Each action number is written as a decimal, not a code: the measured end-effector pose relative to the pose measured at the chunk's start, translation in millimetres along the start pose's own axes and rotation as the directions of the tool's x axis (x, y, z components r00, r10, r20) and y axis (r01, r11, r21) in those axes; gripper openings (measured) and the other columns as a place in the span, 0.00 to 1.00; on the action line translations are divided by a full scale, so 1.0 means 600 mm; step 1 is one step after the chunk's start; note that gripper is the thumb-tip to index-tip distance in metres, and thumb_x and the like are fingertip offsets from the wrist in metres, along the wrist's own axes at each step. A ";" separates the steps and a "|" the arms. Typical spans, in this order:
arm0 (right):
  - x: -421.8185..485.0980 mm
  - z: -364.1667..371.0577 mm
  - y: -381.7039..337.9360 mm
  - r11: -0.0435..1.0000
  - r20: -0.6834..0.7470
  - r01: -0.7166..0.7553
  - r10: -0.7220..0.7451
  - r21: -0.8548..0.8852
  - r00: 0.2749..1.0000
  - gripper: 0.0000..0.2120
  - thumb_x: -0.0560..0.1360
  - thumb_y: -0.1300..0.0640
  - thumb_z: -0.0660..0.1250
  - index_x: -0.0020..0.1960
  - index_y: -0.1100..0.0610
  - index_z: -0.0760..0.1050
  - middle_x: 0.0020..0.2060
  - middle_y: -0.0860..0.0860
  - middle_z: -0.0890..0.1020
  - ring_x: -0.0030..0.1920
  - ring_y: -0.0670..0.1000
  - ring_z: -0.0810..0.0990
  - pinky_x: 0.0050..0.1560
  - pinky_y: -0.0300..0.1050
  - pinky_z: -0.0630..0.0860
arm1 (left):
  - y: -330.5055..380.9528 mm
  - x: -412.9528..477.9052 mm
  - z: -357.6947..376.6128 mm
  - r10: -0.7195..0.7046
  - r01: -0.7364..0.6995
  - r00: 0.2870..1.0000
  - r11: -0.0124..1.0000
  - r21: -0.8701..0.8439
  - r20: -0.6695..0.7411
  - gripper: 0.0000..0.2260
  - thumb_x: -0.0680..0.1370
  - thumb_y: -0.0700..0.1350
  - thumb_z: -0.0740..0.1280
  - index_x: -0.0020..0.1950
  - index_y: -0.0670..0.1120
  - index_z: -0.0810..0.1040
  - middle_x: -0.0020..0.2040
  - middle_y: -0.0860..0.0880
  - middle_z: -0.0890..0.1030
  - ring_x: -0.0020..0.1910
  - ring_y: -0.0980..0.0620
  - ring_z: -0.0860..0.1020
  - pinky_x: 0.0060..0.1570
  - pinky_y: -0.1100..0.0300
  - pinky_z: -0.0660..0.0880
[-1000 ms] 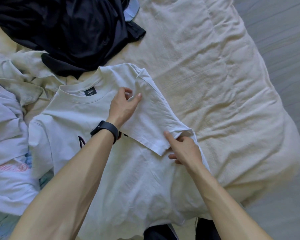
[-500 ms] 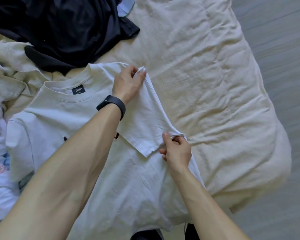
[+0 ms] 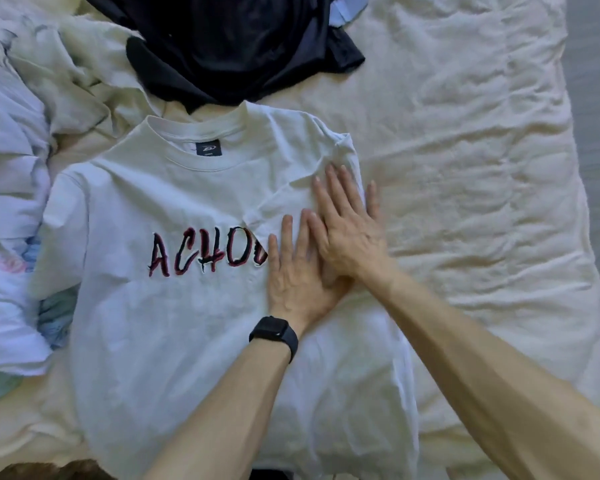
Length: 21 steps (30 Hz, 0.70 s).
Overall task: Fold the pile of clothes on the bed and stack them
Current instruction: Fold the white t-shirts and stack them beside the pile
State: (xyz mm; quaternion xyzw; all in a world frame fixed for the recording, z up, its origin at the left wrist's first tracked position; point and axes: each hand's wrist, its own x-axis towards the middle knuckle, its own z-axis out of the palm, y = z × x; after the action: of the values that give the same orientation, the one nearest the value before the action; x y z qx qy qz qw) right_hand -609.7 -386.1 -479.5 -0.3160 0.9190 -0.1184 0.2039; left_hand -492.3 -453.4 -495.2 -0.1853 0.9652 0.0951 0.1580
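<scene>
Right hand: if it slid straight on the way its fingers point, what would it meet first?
Probably the bunched shoulder of the white T-shirt, just past the right hand and its fingertips. Beyond that lies a strip of bed cover, then the black garment.

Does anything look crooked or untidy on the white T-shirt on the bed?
Nothing is damaged. On the white T-shirt, the folded-in sleeve is bunched near the shoulder, just beyond the right hand. The sleeve's edge lies slanted across the end of the red lettering. The left hand and the right hand press flat there.
</scene>
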 end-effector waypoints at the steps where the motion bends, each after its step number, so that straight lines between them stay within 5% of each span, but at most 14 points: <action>1: 0.016 0.010 0.024 0.994 0.014 0.041 -0.040 -0.103 0.999 0.31 0.84 0.38 0.45 0.83 0.48 0.44 0.83 0.47 0.45 0.82 0.47 0.39 0.79 0.59 0.36 | -0.011 -0.003 0.007 0.013 -0.013 1.000 1.000 0.011 -0.007 0.46 0.74 0.75 0.51 0.83 0.49 0.47 0.83 0.47 0.47 0.81 0.42 0.43 0.78 0.40 0.42; 4: 0.043 0.010 0.063 0.977 -0.025 0.072 -0.078 -0.199 0.997 0.32 0.83 0.37 0.43 0.84 0.48 0.43 0.83 0.45 0.45 0.82 0.47 0.39 0.78 0.63 0.35 | -0.049 -0.015 0.013 0.003 -0.002 1.000 0.998 0.057 -0.012 0.46 0.72 0.79 0.46 0.83 0.53 0.46 0.83 0.47 0.43 0.81 0.41 0.41 0.77 0.38 0.41; 9: -0.006 0.007 0.036 0.980 -0.196 -0.168 0.146 -0.106 0.970 0.34 0.83 0.43 0.51 0.84 0.55 0.49 0.83 0.53 0.48 0.82 0.53 0.44 0.78 0.67 0.41 | -0.064 -0.007 -0.015 -0.151 0.151 0.988 0.989 -0.013 -0.026 0.41 0.77 0.71 0.46 0.82 0.48 0.44 0.82 0.47 0.43 0.81 0.45 0.41 0.75 0.40 0.34; 13: -0.103 0.032 0.044 0.970 -0.105 0.109 -0.134 -0.217 0.985 0.34 0.81 0.41 0.55 0.83 0.56 0.56 0.83 0.54 0.53 0.82 0.53 0.49 0.79 0.66 0.46 | -0.085 0.036 -0.036 -0.120 0.121 0.992 0.992 -0.031 0.029 0.34 0.81 0.67 0.42 0.82 0.52 0.39 0.82 0.53 0.38 0.80 0.51 0.37 0.74 0.40 0.33; 18: -0.174 0.038 0.089 0.960 -0.117 0.002 -0.037 -0.281 0.992 0.34 0.80 0.42 0.55 0.81 0.58 0.59 0.81 0.58 0.58 0.81 0.56 0.54 0.77 0.69 0.52 | -0.090 0.042 -0.031 -0.164 0.165 0.986 0.986 -0.029 0.006 0.34 0.81 0.67 0.44 0.82 0.53 0.37 0.82 0.51 0.37 0.81 0.46 0.37 0.74 0.38 0.34; 21: -0.198 0.036 0.067 0.961 -0.124 0.102 -0.137 -0.257 0.983 0.37 0.75 0.50 0.58 0.82 0.57 0.56 0.82 0.58 0.52 0.82 0.58 0.51 0.78 0.69 0.48 | -0.054 -0.001 -0.026 -0.102 0.097 0.992 0.992 -0.087 -0.067 0.34 0.81 0.66 0.48 0.83 0.52 0.45 0.83 0.47 0.43 0.81 0.43 0.43 0.76 0.38 0.37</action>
State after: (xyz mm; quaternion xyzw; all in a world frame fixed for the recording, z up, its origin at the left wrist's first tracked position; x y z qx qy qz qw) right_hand -535.9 -282.2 -477.1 -0.3850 0.9179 -0.0360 0.0895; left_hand -483.3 -486.5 -484.7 -0.2429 0.9550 0.1207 0.1202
